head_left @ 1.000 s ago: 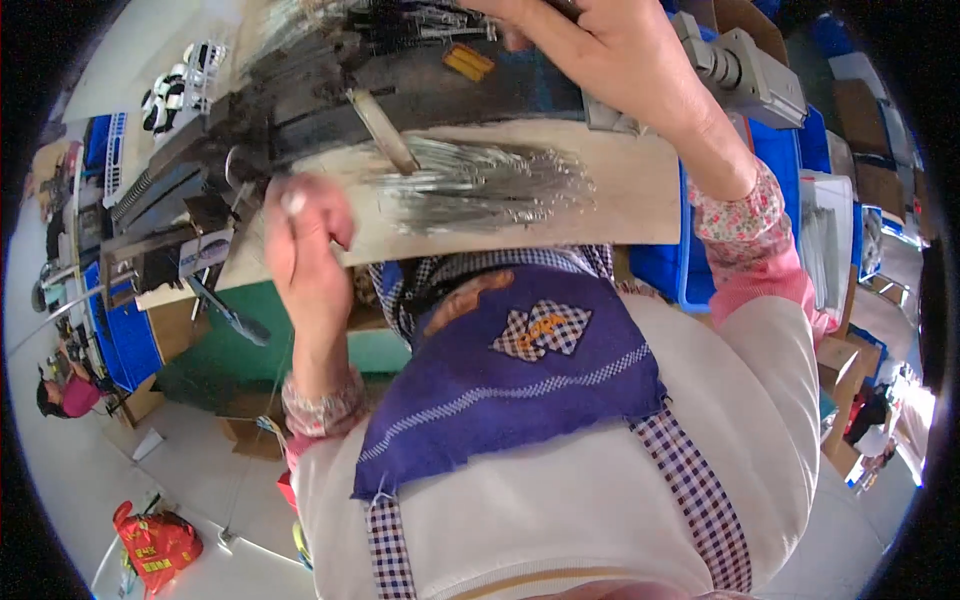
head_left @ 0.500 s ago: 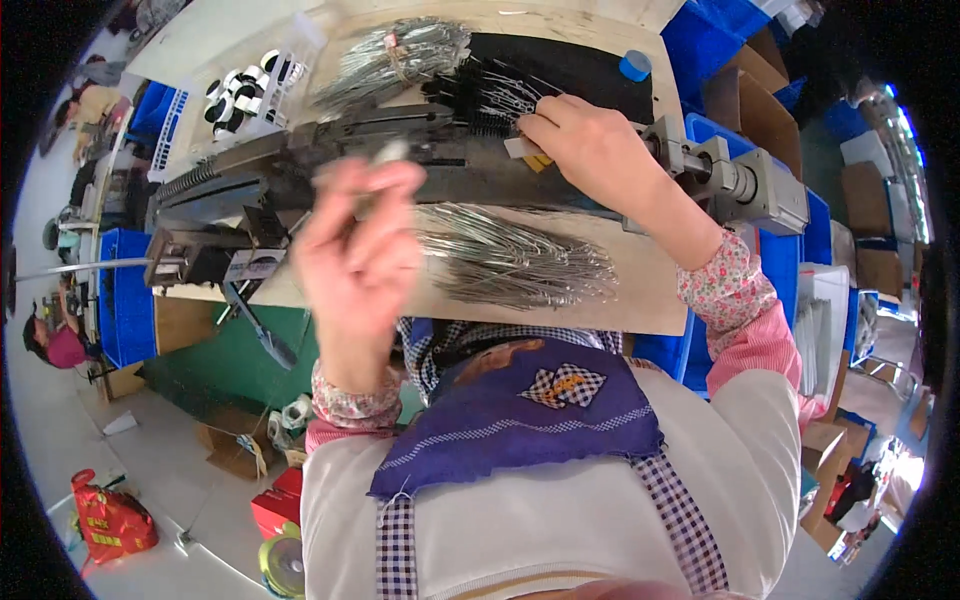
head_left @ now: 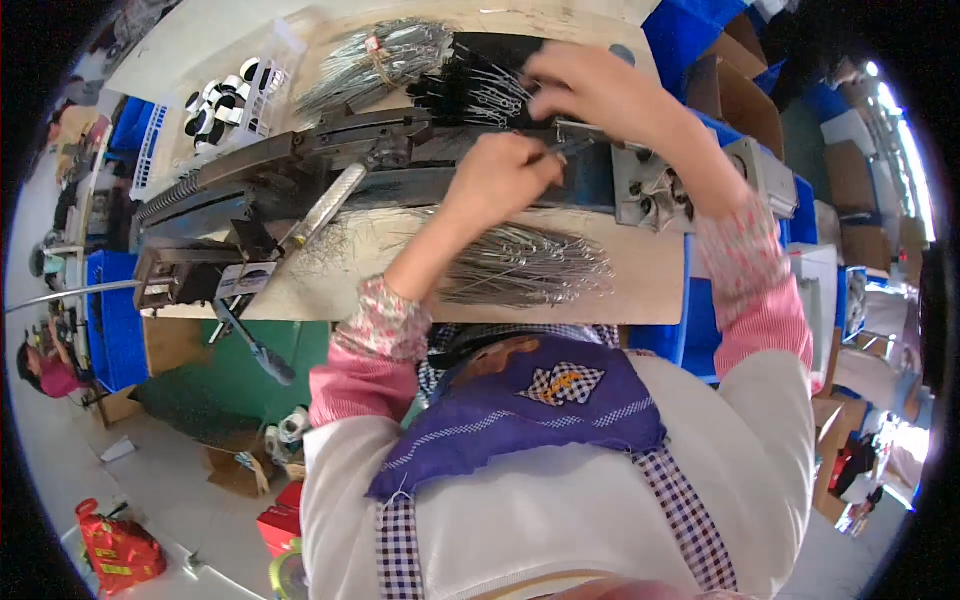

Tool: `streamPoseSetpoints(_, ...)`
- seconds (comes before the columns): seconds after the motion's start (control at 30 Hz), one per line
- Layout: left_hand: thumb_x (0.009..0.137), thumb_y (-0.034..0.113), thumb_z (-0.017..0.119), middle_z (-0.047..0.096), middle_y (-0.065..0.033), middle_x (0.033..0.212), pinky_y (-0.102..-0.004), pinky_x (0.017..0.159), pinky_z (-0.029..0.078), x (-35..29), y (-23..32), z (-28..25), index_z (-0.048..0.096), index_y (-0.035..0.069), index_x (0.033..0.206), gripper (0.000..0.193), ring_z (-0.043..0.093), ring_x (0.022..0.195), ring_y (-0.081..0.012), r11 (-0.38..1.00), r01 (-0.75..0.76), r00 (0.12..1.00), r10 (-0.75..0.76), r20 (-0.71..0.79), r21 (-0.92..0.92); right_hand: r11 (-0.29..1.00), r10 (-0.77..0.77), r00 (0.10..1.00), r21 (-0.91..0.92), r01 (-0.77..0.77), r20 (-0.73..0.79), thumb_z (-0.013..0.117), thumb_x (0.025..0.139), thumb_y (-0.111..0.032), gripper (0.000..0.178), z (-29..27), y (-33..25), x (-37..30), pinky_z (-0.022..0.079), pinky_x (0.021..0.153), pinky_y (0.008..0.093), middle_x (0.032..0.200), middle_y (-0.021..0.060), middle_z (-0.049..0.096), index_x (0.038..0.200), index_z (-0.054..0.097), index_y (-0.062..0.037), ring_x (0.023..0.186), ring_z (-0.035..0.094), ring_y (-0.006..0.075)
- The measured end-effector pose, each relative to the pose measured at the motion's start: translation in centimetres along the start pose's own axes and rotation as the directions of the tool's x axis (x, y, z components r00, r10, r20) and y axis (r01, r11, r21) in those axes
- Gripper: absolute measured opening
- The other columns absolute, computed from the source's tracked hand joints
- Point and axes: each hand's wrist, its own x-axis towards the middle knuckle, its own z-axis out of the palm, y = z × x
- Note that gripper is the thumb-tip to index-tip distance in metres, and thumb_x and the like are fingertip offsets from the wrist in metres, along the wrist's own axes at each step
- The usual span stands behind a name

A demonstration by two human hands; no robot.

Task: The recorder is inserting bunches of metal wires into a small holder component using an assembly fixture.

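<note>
My left hand (head_left: 500, 178) is over the long dark metal bench machine (head_left: 400, 188). Its thumb and fingers are pinched at the machine's right part; what they grip, if anything, is too unclear to name. Slightly blurred, my right hand (head_left: 605, 95) hovers above and to the right, its fingers curved and apart with nothing visible in them. Beside its fingertips lie small black bristle brushes (head_left: 450, 98) with twisted wire loop handles (head_left: 497, 98). Below my left hand, a pile of thin looped metal wires (head_left: 530, 265) lies along the table's near edge.
A tied wire bundle (head_left: 375, 62) lies at the back, left of the brushes. White baskets (head_left: 262, 112) hold black and white round pieces (head_left: 215, 112). A metal lever (head_left: 325, 205) slants across the machine's left side. Blue bins (head_left: 702, 325) stand right of the table.
My left hand has moved right and up, from the machine's left-middle to its right part. My right hand has lifted off the brushes, and the white and yellow piece by it no longer shows.
</note>
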Motion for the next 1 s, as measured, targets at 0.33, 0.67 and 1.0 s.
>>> streamPoseSetpoints(0.33, 0.081, 0.008, 0.055, 0.066, -0.0087, 0.085, -0.0357, 0.059, 0.052, -2.8, 0.7, -5.0, 0.070, 0.010, 0.086, 0.016, 0.065, 0.071, -0.0255, 0.550, -0.101, 0.907, 0.392, -0.150, 0.829, 0.954, -0.250, 0.936, 0.100, 0.282, -0.249, 0.064, 0.079, -0.019, 0.016, 4.1, -1.7, 0.0, 0.050, 0.072, 0.0388, 0.082, 0.0108, 0.062, 0.088, 0.061, -0.0057, 0.080, 0.061, 0.0309)
streamPoseSetpoints(0.67, 0.098, 0.037, 0.043, 0.055, -0.0044, 0.067, -0.0191, 0.038, 0.031, -9.7, -4.6, -2.7, 0.061, -0.002, 0.100, 0.043, 0.040, 0.039, -0.0088, -0.049, -0.054, 0.921, -0.388, -0.031, -0.997, 0.962, -0.034, 0.980, 0.260, 0.086, -0.196, 0.062, 0.081, -0.020, 0.019, 6.7, -2.9, 4.2, 0.050, 0.074, 0.0432, 0.082, 0.0148, 0.065, 0.091, 0.066, -0.0050, 0.080, 0.063, 0.0351)
streamPoseSetpoints(1.0, 0.090, 0.031, 0.056, 0.056, -0.0058, 0.070, -0.0229, 0.042, 0.039, -7.5, 3.3, -2.5, 0.054, 0.002, 0.106, 0.033, 0.054, 0.057, -0.0088, 0.609, 0.372, 0.783, -0.611, -0.115, -0.701, 0.970, 0.018, 0.986, 0.243, 0.024, -0.168, 0.060, 0.080, -0.017, 0.017, 6.8, -3.9, 4.4, 0.050, 0.073, 0.0443, 0.079, 0.0190, 0.064, 0.086, 0.067, -0.0029, 0.078, 0.062, 0.0369)
